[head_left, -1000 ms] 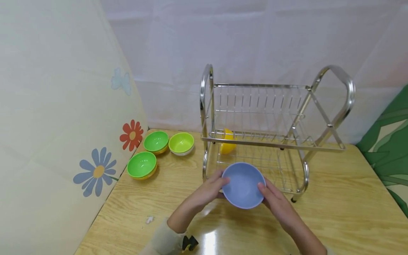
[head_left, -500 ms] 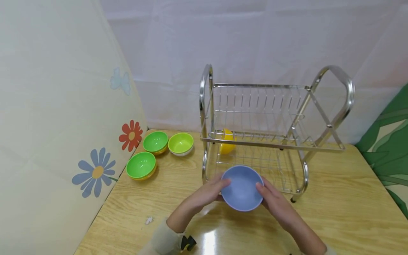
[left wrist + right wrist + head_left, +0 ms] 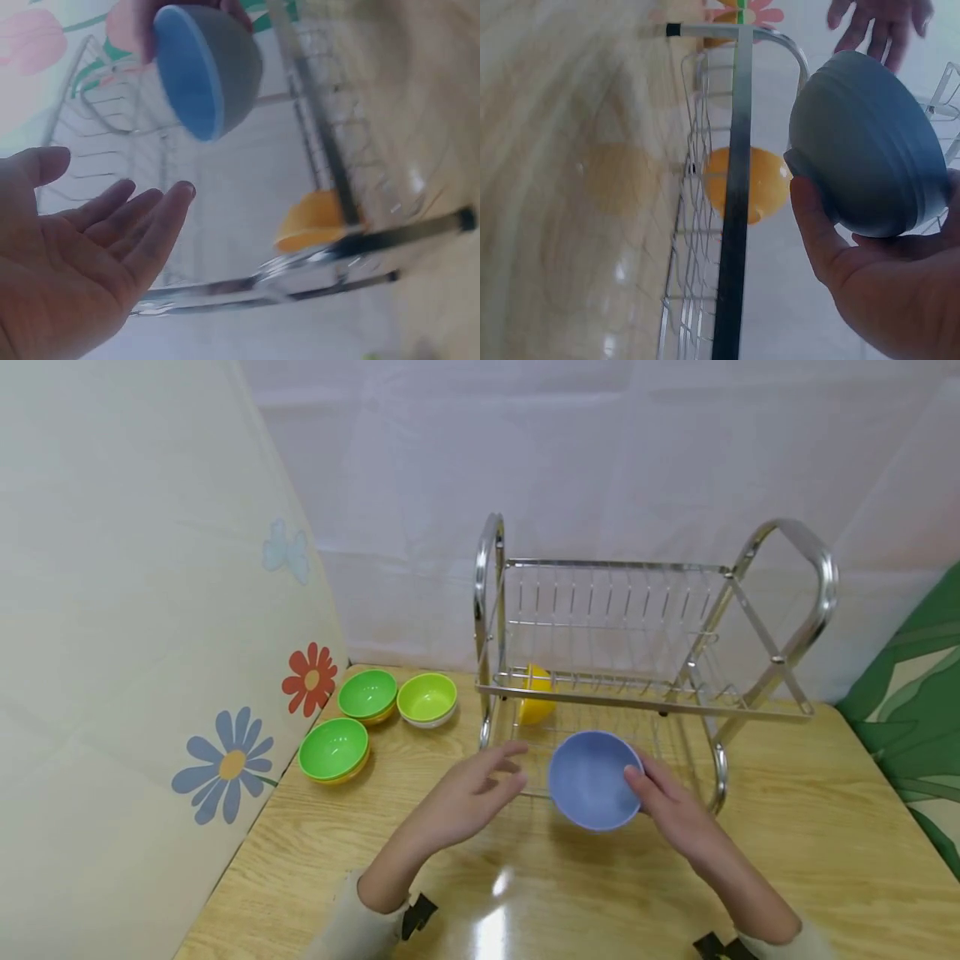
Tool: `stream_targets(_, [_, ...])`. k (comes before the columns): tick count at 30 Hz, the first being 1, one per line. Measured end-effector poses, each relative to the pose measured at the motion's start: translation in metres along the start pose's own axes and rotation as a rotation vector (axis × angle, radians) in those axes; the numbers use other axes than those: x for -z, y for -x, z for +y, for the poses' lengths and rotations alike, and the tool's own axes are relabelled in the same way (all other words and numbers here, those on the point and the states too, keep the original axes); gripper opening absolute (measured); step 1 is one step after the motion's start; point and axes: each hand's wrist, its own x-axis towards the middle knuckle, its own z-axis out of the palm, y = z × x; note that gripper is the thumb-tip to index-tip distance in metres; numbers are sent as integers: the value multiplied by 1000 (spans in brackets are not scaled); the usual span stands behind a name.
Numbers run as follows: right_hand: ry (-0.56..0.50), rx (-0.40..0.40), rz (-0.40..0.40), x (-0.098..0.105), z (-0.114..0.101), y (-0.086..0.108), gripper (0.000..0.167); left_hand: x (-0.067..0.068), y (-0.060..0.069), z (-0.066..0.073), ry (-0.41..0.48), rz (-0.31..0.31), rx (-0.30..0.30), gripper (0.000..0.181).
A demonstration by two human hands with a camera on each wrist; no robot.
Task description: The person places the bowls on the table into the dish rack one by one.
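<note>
Head view shows your left hand (image 3: 468,793) now clear of the blue bowl (image 3: 592,781), fingers loosely spread and holding nothing, while your right hand (image 3: 678,818) alone grips it at the rim. The bowl has shifted slightly right, held in front of the rack (image 3: 825,585), with the yellow bowl (image 3: 536,706) behind; steadying it likely falls to your right hand now, leaving your left free.

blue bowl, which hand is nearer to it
Right: the right hand grips the blue bowl at its right side in the head view. The left hand is apart from it, to its left.
</note>
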Motion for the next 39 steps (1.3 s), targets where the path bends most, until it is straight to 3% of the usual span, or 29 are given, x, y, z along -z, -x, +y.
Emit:
stream_targets(3, [41, 6, -7, 9, -2, -7, 64, 16, 7, 15, -162, 102, -63, 45])
stream_targets(7, [63, -11, -26, 19, -6, -17, 69, 37, 11, 27, -352, 295, -148, 41])
stream_targets(11, [72, 14, -13, 25, -7, -28, 69, 54, 8, 32, -496, 489, -310, 44])
stream_targets(14, [93, 49, 7, 27, -7, -37, 67, 59, 3, 36, -552, 577, -420, 47])
stream_targets(18, [120, 61, 9, 28, -7, -49, 68, 57, -8, 43, -606, 568, -512, 47])
stream_targets(22, [151, 83, -2, 28, -6, -60, 67, 52, -21, 45, -713, 529, -556, 46])
stream_targets(27, [226, 144, 35, 30, -5, -70, 60, 46, -30, 43, -784, 524, -542, 44])
stream_targets(35, [385, 80, 67, 35, -8, -76, 69, 44, -31, 45, -730, 565, -509, 39])
stream_targets(39, [401, 98, 71, 38, -8, -83, 64, 44, -31, 46, -706, 581, -504, 38])
